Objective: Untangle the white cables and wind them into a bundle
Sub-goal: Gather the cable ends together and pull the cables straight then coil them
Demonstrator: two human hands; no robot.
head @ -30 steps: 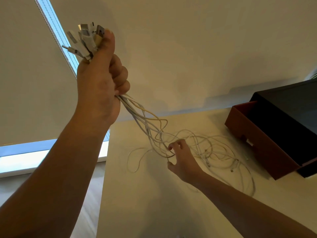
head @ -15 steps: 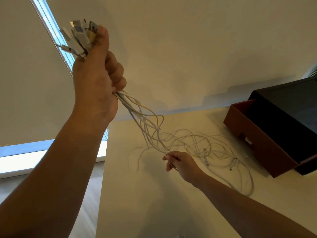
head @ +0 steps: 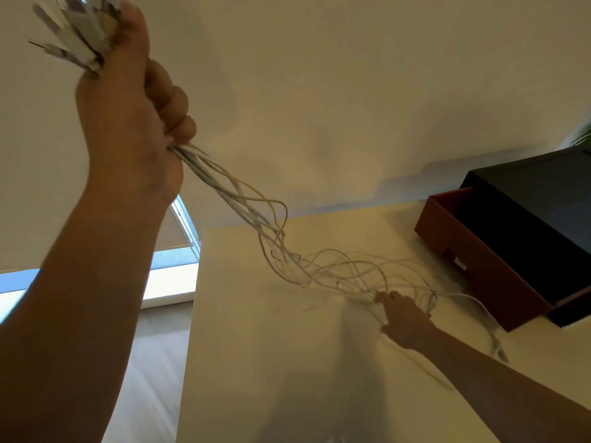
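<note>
Sliding farther down the white cables (head: pixel 275 238), our right hand (head: pixel 404 318) is pinching the strands, while above it our left hand (head: pixel 128 107) is clenching their plug ends (head: pixel 76 36).

The left grip (head: pixel 128 100) is up high at the left, with plug ends (head: pixel 76 36) sticking out above it. The cables (head: pixel 256 215) slope down and right from it to the counter (head: pixel 256 362), where the right grip (head: pixel 406 318) holds them among loose loops. A box (head: pixel 511 251) sits on the counter to the right, behind that grip and back by the wall.
</note>
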